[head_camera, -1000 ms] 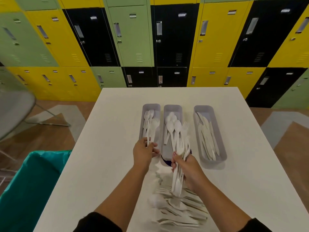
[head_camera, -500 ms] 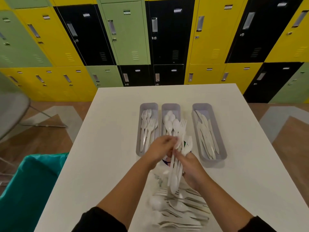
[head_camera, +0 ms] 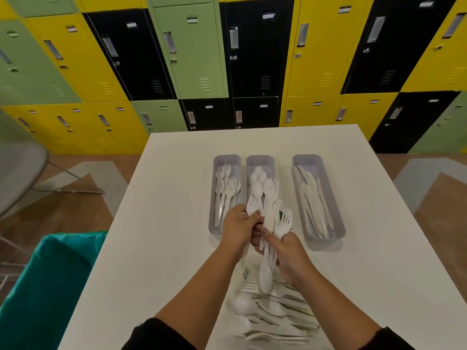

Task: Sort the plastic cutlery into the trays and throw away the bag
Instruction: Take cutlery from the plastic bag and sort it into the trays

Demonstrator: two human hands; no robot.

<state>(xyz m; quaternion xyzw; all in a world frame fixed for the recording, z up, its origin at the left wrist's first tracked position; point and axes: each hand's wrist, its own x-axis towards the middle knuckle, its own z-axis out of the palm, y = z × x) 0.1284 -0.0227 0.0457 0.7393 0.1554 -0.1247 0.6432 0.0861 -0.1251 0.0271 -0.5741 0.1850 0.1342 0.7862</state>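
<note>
Yellow, green and black lockers (head_camera: pixel 192 51) fill the top of the frame behind a white table (head_camera: pixel 156 223). At centre, three grey trays (head_camera: pixel 319 198) hold sorted cutlery. The right hand (head_camera: pixel 285 251) clenches a bundle of forks and spoons (head_camera: pixel 274 223); the left hand (head_camera: pixel 238 228) pinches one fork (head_camera: pixel 252 204) from it. Loose cutlery (head_camera: pixel 273 314) lies at bottom centre, a teal bin (head_camera: pixel 43 286) at lower left.

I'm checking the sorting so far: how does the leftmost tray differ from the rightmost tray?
The leftmost tray holds forks with the tines pointing away from the person; the rightmost tray holds knives. The leftmost tray sits close beside the middle tray, while the rightmost tray stands apart across a wider gap. The left hand partly covers the leftmost tray's near end; the rightmost tray is fully in view. Both are long grey trays lying lengthwise on the white table.
</note>
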